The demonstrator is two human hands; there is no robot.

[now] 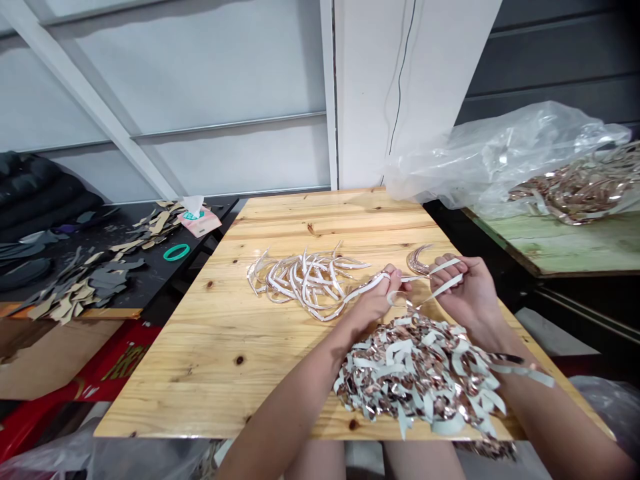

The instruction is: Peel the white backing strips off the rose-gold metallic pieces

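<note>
My left hand [383, 293] is closed on a thin strip near the middle right of the wooden table [200, 360]. My right hand [465, 287] pinches pale strip ends a little to the right. Thin material stretches between the two hands. Left of my left hand lies a loose tangle of white and shiny curved strips [310, 277]. Beyond my hands sits a small bundle of curved coppery strips [419, 259]. Nearer my body, between my forearms, a large heap of pale and metallic copper scraps [420, 373] reaches the table's front edge.
On the left, a black table [155, 273] holds grey and tan pieces, a teal ring [177, 252] and a tissue pack [200, 223]. At right, clear plastic [505, 150] and coppery strips [580, 187] lie on a greenish table [530, 243].
</note>
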